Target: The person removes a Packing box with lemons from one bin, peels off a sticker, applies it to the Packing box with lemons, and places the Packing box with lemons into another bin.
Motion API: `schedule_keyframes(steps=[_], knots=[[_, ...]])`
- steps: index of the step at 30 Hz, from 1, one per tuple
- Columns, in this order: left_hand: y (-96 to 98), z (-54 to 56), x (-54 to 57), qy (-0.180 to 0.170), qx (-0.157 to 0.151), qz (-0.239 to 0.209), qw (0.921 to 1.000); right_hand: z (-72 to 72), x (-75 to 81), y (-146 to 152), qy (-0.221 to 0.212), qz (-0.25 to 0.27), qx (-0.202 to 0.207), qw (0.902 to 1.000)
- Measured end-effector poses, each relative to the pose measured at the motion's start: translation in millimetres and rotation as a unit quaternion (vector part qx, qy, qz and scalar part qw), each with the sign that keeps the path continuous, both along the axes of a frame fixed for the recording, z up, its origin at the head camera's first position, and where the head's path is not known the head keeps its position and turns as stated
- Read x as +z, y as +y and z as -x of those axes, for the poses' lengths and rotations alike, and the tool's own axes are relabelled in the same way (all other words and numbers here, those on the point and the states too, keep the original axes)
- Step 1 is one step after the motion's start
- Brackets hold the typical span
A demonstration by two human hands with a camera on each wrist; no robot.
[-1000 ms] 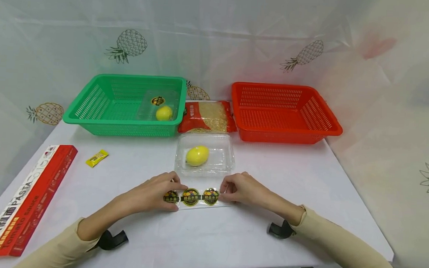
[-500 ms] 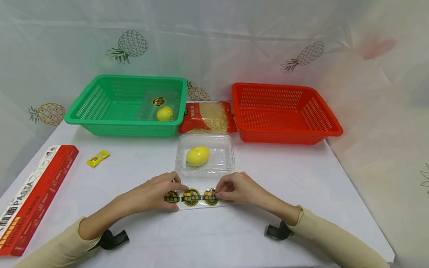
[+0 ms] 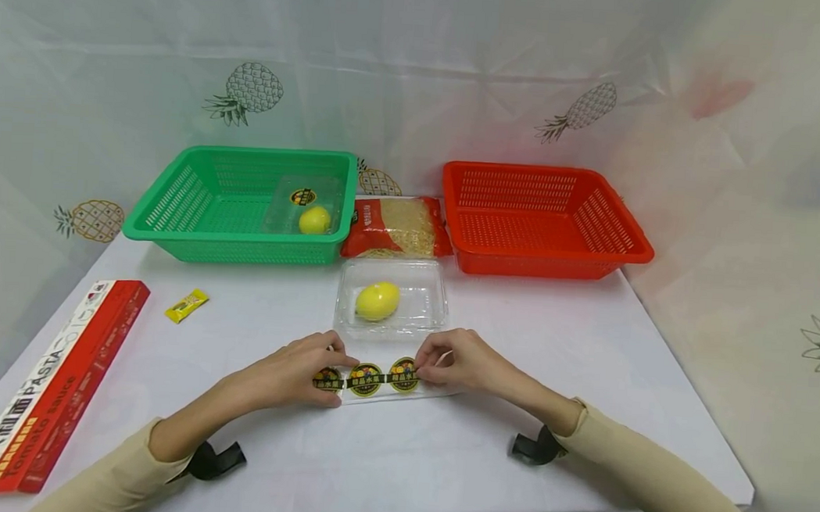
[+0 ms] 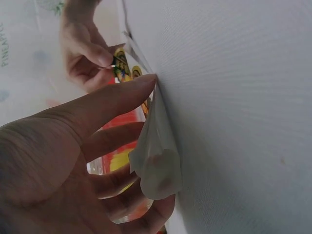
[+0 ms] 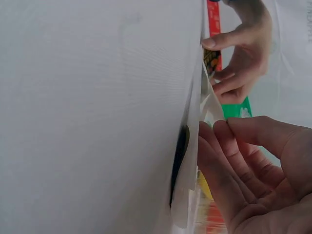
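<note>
A strip of round black-and-gold stickers (image 3: 365, 380) on clear and white backing lies at the front middle of the white table. My left hand (image 3: 295, 368) holds the strip's left end, thumb at the near edge and fingers at the far edge. In the left wrist view that end of the backing (image 4: 163, 170) bends up between thumb and fingers. My right hand (image 3: 463, 361) pinches the edge of the rightmost sticker (image 3: 403, 374) between thumb and index finger. Behind the strip stands a clear plastic box (image 3: 421, 304) with a lemon (image 3: 377, 301) in it.
Behind stand a green basket (image 3: 235, 241), holding another clear box with a lemon (image 3: 315, 220), and a red basket (image 3: 550, 265). A bag of dry noodles (image 3: 405, 228) lies between them. At left are a red pasta box (image 3: 71, 376) and a small yellow packet (image 3: 186, 305).
My right hand has shifted slightly left over the rightmost sticker, then a little back to the right, taking that sticker's edge between its fingertips. My left hand has stayed in place.
</note>
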State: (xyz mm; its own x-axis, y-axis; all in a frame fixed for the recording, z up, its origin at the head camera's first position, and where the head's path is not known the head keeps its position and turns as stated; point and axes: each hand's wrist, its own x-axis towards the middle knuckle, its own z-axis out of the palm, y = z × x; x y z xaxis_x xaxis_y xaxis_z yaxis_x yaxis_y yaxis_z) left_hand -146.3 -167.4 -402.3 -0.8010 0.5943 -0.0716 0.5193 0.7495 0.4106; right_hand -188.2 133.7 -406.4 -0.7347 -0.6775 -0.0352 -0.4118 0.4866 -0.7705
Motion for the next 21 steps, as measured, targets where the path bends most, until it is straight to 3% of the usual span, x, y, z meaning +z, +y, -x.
schedule_keyframes(steps=[11, 16, 21], knots=[[-2.1, 0.4, 0.7, 0.006, -0.009, 0.001, 0.9999, 2.7, 13.3, 7.3, -0.024, 0.039, 0.006, 0.9989], [-2.6, -1.8, 8.6, 0.017, -0.011, 0.013, 0.9997, 7.9, 25.8, 8.1, -0.026, 0.062, 0.01, 0.9977], [-3.0, 0.3, 19.0, 0.039, -0.009, -0.016, 0.9991, 18.7, 37.4, 6.4, -0.017, 0.075, 0.003, 0.997]])
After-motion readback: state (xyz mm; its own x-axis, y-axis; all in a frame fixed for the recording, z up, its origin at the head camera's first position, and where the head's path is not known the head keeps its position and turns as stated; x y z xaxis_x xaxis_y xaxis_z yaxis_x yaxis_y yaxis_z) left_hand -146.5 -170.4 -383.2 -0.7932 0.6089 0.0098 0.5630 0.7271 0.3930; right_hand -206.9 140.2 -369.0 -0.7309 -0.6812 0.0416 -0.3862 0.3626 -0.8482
